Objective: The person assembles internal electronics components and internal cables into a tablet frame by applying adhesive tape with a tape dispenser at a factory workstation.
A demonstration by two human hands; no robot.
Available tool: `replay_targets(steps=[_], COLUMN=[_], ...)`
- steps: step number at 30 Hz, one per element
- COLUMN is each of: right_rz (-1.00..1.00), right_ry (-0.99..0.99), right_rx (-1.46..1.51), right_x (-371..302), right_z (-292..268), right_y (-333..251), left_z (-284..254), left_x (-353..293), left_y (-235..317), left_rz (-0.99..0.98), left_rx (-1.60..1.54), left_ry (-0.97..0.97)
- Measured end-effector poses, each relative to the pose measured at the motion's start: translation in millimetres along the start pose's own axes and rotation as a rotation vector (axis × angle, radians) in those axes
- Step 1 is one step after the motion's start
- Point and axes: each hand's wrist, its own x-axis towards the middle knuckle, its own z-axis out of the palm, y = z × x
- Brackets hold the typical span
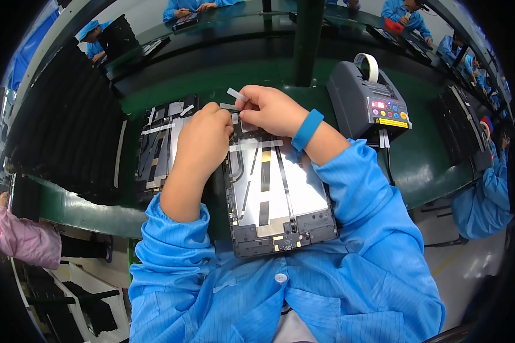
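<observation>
An opened tablet (280, 183), with its silver inner plate, ribbon cables and black frame showing, lies close in front of my body. Over its far edge, my right hand (274, 111) pinches a short whitish tape strip (237, 95) between thumb and fingers. My left hand (205, 137) is closed at the tablet's far left corner, its fingertips pressed together; what they hold, if anything, is hidden. Another light strip (229, 107) shows between the two hands. A second opened tablet (155, 150), also with whitish strips across it, lies left of the first, partly covered by my left forearm.
A dark grey tape dispenser (363, 94) with buttons and a tape roll stands at the right. Tall stacks of black trays (68, 114) rise at the left; more black trays (460, 128) stand far right. A green post (308, 46) stands ahead. Other people work across the bench.
</observation>
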Motion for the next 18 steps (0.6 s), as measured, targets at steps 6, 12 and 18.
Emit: replay_targets(steps=[6, 12, 18], right_rz=[0.002, 0.052, 0.028], right_ry=[0.015, -0.020, -0.029], right_rx=[-0.044, -0.006, -0.038], right_x=[-1.9, -4.1, -4.1], right_z=[0.7, -0.6, 0.4], right_y=[-4.0, -11.0, -13.6], left_z=[-2.4, -1.3, -0.8], left_x=[-7.5, -8.4, 0.6], left_y=[-4.0, -8.2, -15.8], left_rz=[-0.042, 0.020, 0.064], left_rx=[0.058, -0.121, -0.123], left_ry=[0.021, 0.055, 0.014])
